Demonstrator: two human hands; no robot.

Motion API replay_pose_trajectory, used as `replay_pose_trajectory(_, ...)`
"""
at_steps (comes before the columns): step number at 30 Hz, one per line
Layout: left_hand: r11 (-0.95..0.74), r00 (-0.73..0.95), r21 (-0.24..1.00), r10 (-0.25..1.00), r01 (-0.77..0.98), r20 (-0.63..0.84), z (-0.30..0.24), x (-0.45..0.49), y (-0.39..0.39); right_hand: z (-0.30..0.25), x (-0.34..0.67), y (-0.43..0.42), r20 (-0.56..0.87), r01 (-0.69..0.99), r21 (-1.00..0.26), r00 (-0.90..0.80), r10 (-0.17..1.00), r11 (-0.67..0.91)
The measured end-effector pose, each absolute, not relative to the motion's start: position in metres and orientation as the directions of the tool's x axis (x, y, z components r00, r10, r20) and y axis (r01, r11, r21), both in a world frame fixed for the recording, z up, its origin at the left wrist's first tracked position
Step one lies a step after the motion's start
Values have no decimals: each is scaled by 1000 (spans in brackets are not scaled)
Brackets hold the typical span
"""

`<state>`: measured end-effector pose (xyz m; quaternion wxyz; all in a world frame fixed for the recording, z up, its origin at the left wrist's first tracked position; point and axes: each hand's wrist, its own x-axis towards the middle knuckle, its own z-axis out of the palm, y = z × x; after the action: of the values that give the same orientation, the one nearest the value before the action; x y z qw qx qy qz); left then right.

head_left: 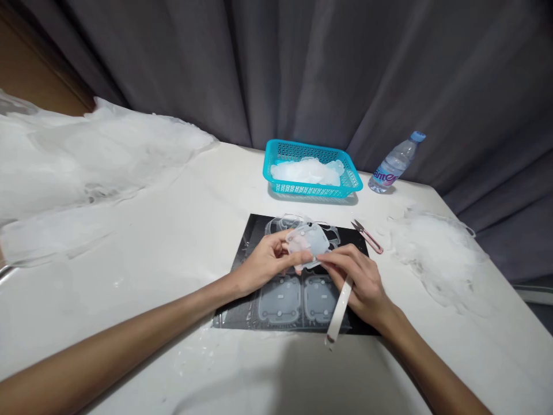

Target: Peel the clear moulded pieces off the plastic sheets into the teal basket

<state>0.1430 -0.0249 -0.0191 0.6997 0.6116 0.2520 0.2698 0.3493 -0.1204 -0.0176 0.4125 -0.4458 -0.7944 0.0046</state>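
My left hand (272, 258) grips a translucent, roughly square silicone-like piece (311, 239) by its left and lower edge, thumb on top. At the piece's lower right edge, the fingertips of my right hand (358, 276) are pinched together. A flat white tool (339, 311) lies in the right hand, its end sticking out below the palm; its other end is hidden by the fingers. Under both hands is a black mat (233, 311). On it lies a clear sheet with two similar moulded pieces (280, 300) near the front and cut-out outlines (280, 223) behind.
Behind the mat stands a turquoise basket (313, 189) with translucent pieces inside. Pink-handled thread snips (367, 236) lie right of the mat. A water bottle (395, 164) stands at the back right. Translucent piles rest at right (440, 253) and left (95, 155) on the white table (142, 357).
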Motion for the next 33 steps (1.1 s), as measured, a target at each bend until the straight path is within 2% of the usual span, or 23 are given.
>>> replay_pose_trajectory(4,151,713,985,700,-89,-43,-17,141,-29,-19,352,-120,648,714,-372,-258,717,594)
replay_pose_trajectory(11,139,668,990,740,-40,-77,-15,140,-32,-22,357,-116,642,682,-516,-93,761,518)
replay_pose_trajectory(17,90,651,994,759,-61,-29,-19,139,-31,-26,367,-112,378,737,-586,-119,918,337)
replay_pose_trajectory(21,45,650,999,760,-28,-16,-19,137,-30,-24,370,-113,300,784,-549,-139,944,290)
replay_pose_trajectory(25,39,645,999,764,-28,-12,-18,137,-30,-17,370,-115,242,738,-615,-158,957,277)
replay_pose_trajectory(27,67,648,997,761,-33,-30,-17,137,-31,-13,370,-116,241,694,-662,-160,957,283)
replay_pose_trajectory(29,78,638,997,769,-28,-42,-17,137,-31,-11,372,-116,311,689,-656,-126,942,309)
replay_pose_trajectory(31,78,628,997,777,-21,-48,-18,137,-30,-11,377,-115,401,754,-587,-46,915,295)
replay_pose_trajectory(33,79,626,997,779,-23,-47,-20,137,-29,-14,385,-113,447,863,-469,48,893,189)
